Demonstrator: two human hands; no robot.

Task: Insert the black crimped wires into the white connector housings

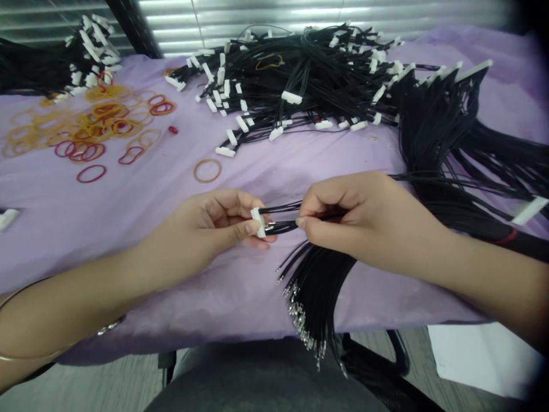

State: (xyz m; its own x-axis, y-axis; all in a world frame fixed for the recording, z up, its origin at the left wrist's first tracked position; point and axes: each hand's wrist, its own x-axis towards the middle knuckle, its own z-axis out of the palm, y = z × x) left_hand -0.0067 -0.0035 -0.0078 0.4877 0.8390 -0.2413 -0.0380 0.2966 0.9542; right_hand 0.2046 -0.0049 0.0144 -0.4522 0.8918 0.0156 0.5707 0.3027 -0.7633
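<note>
Angled inward above the worktop (pixel 193 303), the left hand (pixel 214 220) pinches a white connector (pixel 258 222); the right hand (pixel 358 212) pinches black wires (pixel 285 227).

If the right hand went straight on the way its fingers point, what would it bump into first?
Probably the white connector pinched in the left hand. The black wires held by the right hand lead toward it, though depth is hard to judge.

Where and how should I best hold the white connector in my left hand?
Probably pinch the white connector by its body, coming from the left: the black wires extend rightward to the right hand, while no wires show on its left.
</note>
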